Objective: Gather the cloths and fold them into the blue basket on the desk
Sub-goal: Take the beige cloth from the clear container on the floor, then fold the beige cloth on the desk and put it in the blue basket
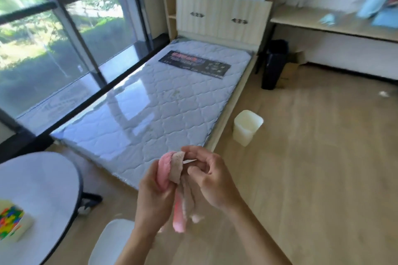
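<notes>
Both hands are curled closed on one cloth (172,170): the left hand (154,198) grips its pink fold from 7 o'clock, and the right hand (210,180) pinches its pale edge from 3 o'clock. The cloth's ends hang between the wrists toward 6 o'clock, above the floor (323,168).

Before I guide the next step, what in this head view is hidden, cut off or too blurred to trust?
- Blue items on the desk: motion blur; cannot tell basket from cloths.
- Pink cloth and beige cloth: bunched in the left hand and right hand; fold state hidden by fingers.
- Round table: cut off by the left edge.
- Small white scrap on the floor: too small to identify.
</notes>
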`<state>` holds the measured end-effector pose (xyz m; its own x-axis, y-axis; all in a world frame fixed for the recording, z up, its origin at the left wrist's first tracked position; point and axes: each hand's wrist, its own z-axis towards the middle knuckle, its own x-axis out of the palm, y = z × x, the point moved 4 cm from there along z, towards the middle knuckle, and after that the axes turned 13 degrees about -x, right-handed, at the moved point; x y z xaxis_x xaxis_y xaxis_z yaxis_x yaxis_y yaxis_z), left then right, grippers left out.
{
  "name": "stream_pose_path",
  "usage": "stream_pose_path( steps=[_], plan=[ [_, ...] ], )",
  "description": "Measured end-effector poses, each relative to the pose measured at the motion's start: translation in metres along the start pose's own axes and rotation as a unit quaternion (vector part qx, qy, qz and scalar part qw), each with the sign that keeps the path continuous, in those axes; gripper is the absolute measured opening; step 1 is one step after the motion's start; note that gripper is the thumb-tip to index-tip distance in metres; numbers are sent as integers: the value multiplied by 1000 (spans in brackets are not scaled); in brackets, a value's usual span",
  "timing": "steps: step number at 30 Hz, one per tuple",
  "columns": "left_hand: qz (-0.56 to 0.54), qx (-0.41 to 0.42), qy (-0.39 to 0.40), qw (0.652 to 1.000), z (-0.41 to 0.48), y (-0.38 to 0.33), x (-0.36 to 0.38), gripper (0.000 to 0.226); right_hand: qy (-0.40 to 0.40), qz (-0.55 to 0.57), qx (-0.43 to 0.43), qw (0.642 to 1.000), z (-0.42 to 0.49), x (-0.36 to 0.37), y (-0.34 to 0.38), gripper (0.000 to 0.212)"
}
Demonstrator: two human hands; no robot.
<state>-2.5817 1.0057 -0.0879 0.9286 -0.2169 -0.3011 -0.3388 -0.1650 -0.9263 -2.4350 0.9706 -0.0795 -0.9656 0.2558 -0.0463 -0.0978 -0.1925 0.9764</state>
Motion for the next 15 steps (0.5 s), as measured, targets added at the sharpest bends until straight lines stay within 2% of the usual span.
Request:
stream_pose_path(
  steps=[6,10,15],
  plan=[
    [49,76,86,992,20,-70,109,45,-153,-64,-22,986,2,-142,15,40],
    [37,123,140,982,32,-121,183,52,-238,-144,-41,960,10,-239,9,35],
    [11,160,206,965,61,-172,279,50,-329,-212,-16,920,30,-355,-17,43]
  ],
)
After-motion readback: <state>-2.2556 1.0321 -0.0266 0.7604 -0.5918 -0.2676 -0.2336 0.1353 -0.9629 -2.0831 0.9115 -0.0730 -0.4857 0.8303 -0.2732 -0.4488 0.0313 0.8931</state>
